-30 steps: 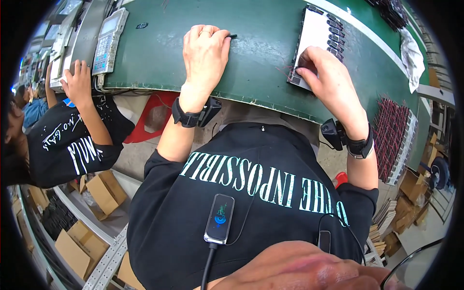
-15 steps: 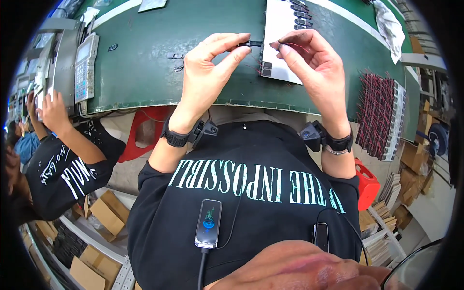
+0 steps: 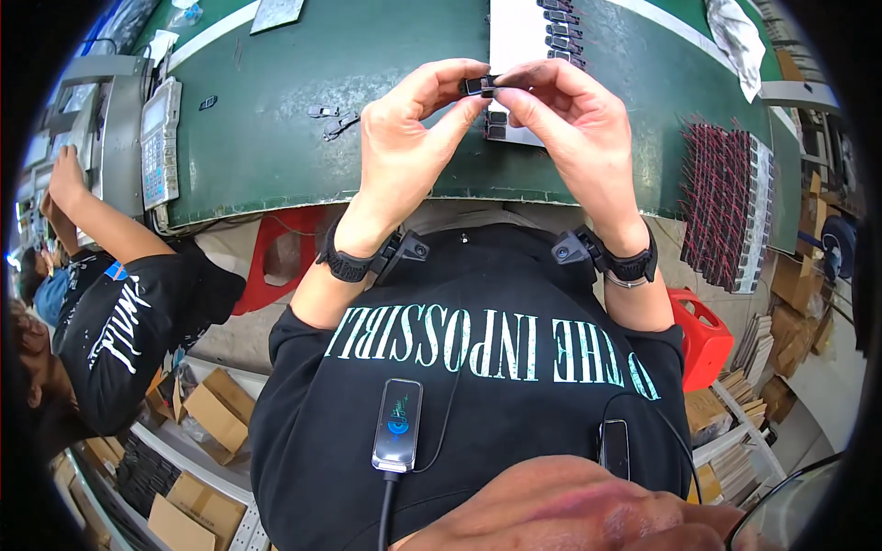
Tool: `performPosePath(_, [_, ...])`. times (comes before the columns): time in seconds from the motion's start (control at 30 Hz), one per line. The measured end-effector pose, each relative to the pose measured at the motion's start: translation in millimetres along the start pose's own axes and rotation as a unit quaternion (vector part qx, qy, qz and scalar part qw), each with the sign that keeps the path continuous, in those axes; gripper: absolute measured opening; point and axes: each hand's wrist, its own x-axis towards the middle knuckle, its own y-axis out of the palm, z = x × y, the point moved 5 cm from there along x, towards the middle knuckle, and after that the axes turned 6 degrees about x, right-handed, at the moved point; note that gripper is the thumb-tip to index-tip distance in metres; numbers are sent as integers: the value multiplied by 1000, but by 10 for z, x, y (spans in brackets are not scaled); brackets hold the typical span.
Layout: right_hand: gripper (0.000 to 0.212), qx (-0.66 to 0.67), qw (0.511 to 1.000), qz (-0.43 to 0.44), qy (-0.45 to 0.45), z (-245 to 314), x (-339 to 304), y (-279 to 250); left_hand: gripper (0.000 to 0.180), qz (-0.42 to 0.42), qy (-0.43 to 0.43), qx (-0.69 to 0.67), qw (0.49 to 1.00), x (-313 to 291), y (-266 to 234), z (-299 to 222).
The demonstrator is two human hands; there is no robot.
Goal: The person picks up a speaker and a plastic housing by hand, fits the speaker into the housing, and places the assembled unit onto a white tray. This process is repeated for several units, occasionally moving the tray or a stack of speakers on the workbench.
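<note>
Over the green table (image 3: 276,165), my left hand (image 3: 404,151) pinches a small black rectangular part (image 3: 474,86) between thumb and fingertips. My right hand (image 3: 583,138) meets it there, its closed thumb and forefinger on the part's right end; whether a separate piece is in them cannot be made out. Behind the fingers lies a white board (image 3: 519,41). Several black parts with thin red wires (image 3: 562,29) line its right side, and dark square pieces (image 3: 497,125) sit by its near left corner. Left of my hands, loose black parts (image 3: 341,126) lie on the table.
A keypad device (image 3: 160,147) stands at the table's left end. Bundled red-wired parts (image 3: 717,202) hang over the front edge at right. White cloth (image 3: 735,46) lies at the far right. Red stools (image 3: 703,340) stand below. Another person (image 3: 119,321) works at left.
My hands have come together; the right moved left until its fingertips met the black part in my left. The board shows slightly farther left. The other person's arm has shifted.
</note>
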Motion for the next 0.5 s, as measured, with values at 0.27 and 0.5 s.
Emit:
performPosePath(0.27, [12, -82, 997, -8, -3, -26, -33, -16, 28, 20, -6, 30, 999, -78, 40, 5])
performPosePath(0.5, [11, -24, 999, 14, 19, -86, -69, -46, 29, 42, -12, 51, 998, -148, 38, 13])
